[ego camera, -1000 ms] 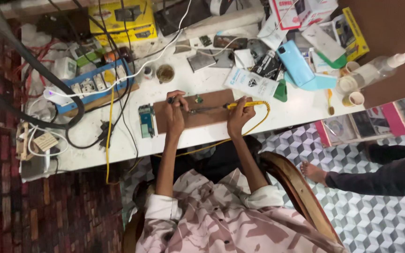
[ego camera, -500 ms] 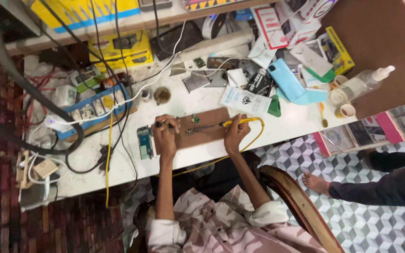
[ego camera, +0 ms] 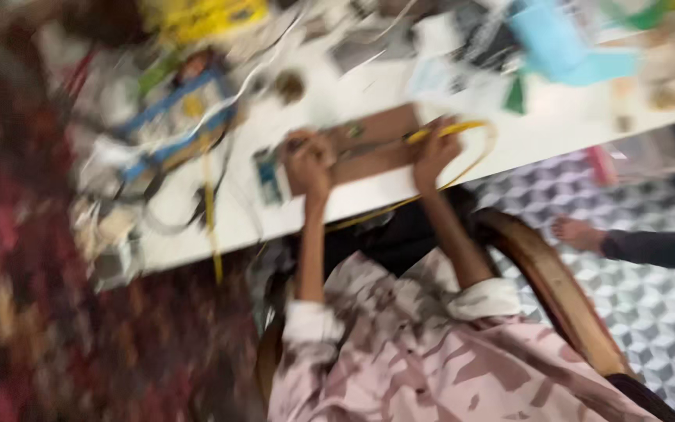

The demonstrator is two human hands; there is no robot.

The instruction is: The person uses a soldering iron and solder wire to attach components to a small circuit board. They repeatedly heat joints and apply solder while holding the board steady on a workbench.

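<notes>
From the head view, heavily blurred, we see a flat brown rectangular board [ego camera: 369, 148], smooth and matte, lying near the front edge of the white bench [ego camera: 525, 141]. Both of our hands rest on it. Our left hand [ego camera: 308, 160] sits at the board's left end with its fingers curled closed around something thin and dark, though the blur keeps us from telling what. Our right hand [ego camera: 435, 148] lies at the board's right end, on or just beside a thin yellow cable [ego camera: 470, 148] that loops out past the board and over the bench edge; whether its fingers are closed on the cable we cannot tell.

Just left of the board lies a small teal rectangular device [ego camera: 269, 173]. Farther left stands a blue boxy frame [ego camera: 185, 129] tangled in white and yellow wires. A light blue plastic object [ego camera: 556, 43] lies at the far right of the bench. Our pink patterned sleeves [ego camera: 400, 344] are rolled up, a curved wooden chair back [ego camera: 556, 289] is beside us, and another person's dark-sleeved hand [ego camera: 576, 233] hangs over the grey cube-patterned floor [ego camera: 650, 312].
</notes>
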